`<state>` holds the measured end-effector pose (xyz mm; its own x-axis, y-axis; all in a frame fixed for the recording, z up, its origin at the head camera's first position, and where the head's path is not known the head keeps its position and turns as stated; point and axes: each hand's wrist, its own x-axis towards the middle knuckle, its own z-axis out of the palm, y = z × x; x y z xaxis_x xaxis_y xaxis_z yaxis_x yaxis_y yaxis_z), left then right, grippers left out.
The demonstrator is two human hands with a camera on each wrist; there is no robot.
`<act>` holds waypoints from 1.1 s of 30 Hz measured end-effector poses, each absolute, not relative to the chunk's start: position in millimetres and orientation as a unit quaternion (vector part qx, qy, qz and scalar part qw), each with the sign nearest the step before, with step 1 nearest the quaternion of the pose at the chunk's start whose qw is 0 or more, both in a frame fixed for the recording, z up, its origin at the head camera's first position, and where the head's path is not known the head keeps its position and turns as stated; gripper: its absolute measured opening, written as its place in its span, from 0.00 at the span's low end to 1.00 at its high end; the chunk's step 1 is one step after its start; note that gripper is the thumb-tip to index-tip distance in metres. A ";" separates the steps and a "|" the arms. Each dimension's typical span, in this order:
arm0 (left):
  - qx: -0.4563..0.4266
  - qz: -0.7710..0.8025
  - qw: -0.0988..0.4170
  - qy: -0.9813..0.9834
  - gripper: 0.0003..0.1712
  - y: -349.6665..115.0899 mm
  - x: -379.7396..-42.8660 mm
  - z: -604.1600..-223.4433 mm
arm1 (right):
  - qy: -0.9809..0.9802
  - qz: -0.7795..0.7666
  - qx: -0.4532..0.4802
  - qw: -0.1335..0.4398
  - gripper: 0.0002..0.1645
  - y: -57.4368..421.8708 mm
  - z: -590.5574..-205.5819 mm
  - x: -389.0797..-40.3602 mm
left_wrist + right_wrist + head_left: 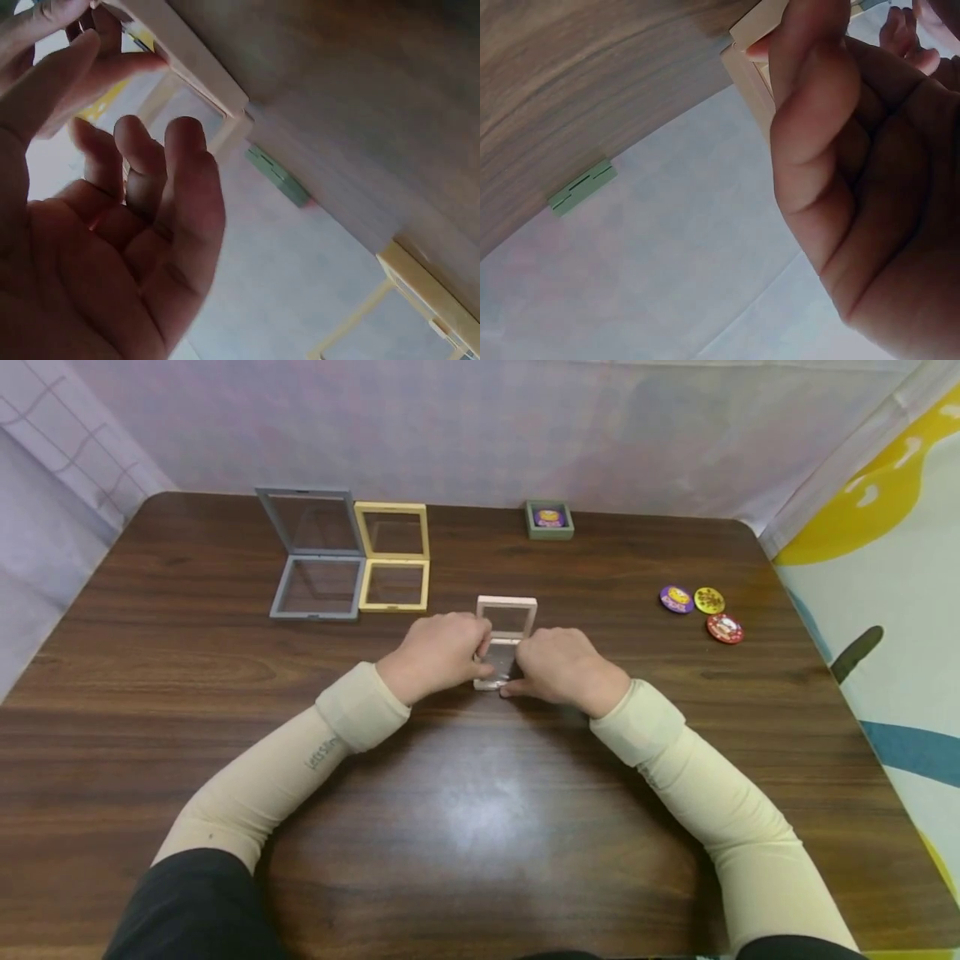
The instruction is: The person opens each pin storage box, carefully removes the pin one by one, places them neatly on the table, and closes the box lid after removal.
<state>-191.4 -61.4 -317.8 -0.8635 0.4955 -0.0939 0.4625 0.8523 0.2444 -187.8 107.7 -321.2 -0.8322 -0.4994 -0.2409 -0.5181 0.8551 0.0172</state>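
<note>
A small pale pink hinged display frame [507,602] with clear panes is opened out on the table, its lid upright and its base flat. My right hand [558,664] grips the frame's right side, thumb along the front edge; a fingertip touches the rim in the right wrist view. At the left side is my left hand [442,647], thumb reaching over the base. In the left wrist view its fingers [187,172] are loosely bent, with a gap before the pink frame [195,60]; whether the thumb touches the pane is unclear.
Open grey [315,614] and yellow [393,607] frames stand side by side at the back left. A green frame [550,533] with a purple badge lies at the back. Purple [677,599], yellow [709,600] and red [725,628] round badges lie at the right.
</note>
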 end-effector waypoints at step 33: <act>0.355 0.020 0.095 0.930 0.25 -61.0 -181.1 -322.2 | 0.945 0.043 -0.291 0.145 0.22 116.8 -313.2 -188.5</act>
<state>-181.1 -61.0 -322.2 -0.7294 0.6644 -0.1628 0.6566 0.7468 0.1059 -188.5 116.8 -313.2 -0.7885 -0.5380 -0.2981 -0.5627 0.8267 -0.0037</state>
